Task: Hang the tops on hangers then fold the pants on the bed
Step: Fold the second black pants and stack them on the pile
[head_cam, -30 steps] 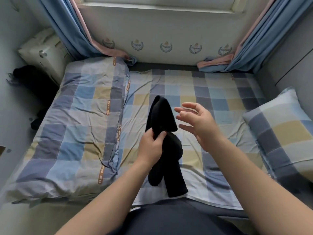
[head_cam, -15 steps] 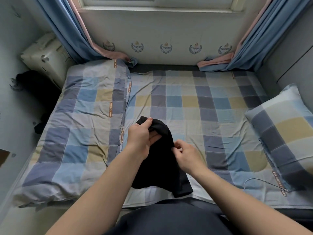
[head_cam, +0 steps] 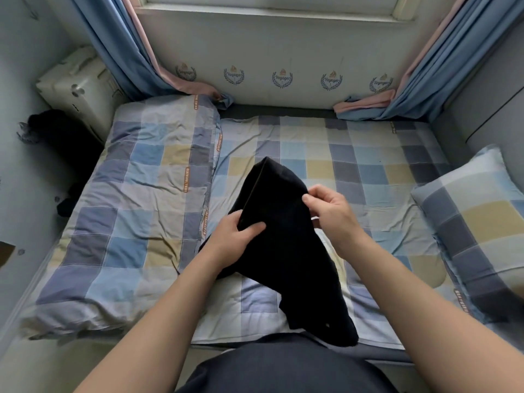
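Note:
A pair of black pants (head_cam: 286, 245) is bunched up and held just above the checked bed (head_cam: 354, 171), its lower end draping down to the bed's near edge. My left hand (head_cam: 235, 239) grips the left side of the fabric, thumb on top. My right hand (head_cam: 329, 208) pinches the upper right edge between thumb and fingers. No hanger or top shows in view.
A folded checked quilt (head_cam: 136, 199) covers the bed's left half. A checked pillow (head_cam: 479, 222) lies at the right. Blue curtains (head_cam: 442, 61) hang at both far corners. A pale suitcase (head_cam: 79, 86) and dark clothing (head_cam: 56, 137) sit on the left beside the bed.
Both hands have lifted the black pants higher and spread them wider. My right hand went from open in the air to pinching the fabric's right edge.

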Demonstrator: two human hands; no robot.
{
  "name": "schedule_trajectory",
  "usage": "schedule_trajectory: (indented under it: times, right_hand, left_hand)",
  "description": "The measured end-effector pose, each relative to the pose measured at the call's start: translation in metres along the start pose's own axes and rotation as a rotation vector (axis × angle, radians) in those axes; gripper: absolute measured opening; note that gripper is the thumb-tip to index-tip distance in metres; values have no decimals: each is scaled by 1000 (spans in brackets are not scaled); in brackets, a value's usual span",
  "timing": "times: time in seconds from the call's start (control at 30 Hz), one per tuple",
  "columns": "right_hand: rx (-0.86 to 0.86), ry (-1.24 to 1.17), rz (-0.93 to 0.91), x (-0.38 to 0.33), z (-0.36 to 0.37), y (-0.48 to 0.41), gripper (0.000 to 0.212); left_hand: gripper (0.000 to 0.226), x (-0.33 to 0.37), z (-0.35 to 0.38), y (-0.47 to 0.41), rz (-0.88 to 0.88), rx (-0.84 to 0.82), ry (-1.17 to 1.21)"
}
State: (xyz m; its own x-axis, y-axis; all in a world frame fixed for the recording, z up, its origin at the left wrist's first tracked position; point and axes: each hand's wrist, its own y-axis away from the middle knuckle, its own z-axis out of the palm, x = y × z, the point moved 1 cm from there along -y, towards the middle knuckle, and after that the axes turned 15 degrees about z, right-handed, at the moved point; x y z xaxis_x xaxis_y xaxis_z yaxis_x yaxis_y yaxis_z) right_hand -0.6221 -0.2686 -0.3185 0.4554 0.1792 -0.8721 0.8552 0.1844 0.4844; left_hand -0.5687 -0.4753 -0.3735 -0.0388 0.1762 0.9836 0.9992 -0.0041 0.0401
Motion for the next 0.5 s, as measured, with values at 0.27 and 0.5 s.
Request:
schedule_trajectory:
  times: [0.27,0.5]
  right_hand:
    - [-82,172,84,24,-18,2,26]
    - [-306,457,136,91,17,28,77]
  left_hand:
    - [25,17,22,-12,-232,339,90]
    - [31,22,28,-17,-408,440,477]
